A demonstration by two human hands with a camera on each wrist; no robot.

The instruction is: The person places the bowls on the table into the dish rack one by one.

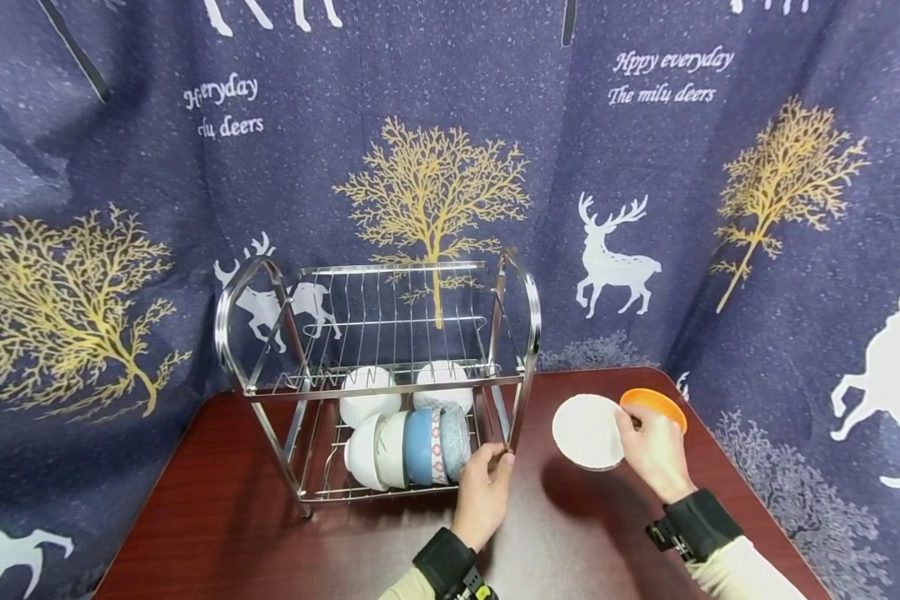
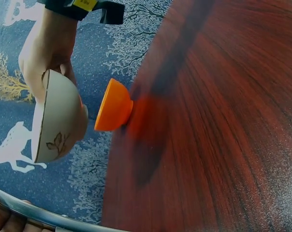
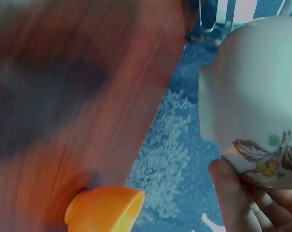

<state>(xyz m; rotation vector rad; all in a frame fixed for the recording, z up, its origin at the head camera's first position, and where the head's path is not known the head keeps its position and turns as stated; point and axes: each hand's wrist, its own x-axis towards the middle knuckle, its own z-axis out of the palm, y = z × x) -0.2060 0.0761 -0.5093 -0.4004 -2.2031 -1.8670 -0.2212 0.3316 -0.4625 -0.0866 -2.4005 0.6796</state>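
My right hand (image 1: 656, 457) pinches the rim of a white bowl (image 1: 585, 432) above the right side of the table. Brown leaves and yellow berries decorate the bowl's outside in the right wrist view, where my fingers (image 3: 233, 193) hold its edge. With my left hand (image 1: 483, 496) I grip the dish rack (image 1: 390, 389) at its lower front right corner. In the left wrist view, fingers (image 2: 15, 223) curl round the metal tube. Just beyond the held bowl, an orange bowl (image 1: 656, 407) stands upright on the table.
On the rack's lower level, several bowls stand sideways in a front row, among them a blue bowl (image 1: 418, 446) and a speckled grey bowl (image 1: 456, 442). Two white bowls (image 1: 367, 396) sit behind. A patterned curtain (image 1: 450, 167) hangs behind the dark red table (image 1: 247, 517).
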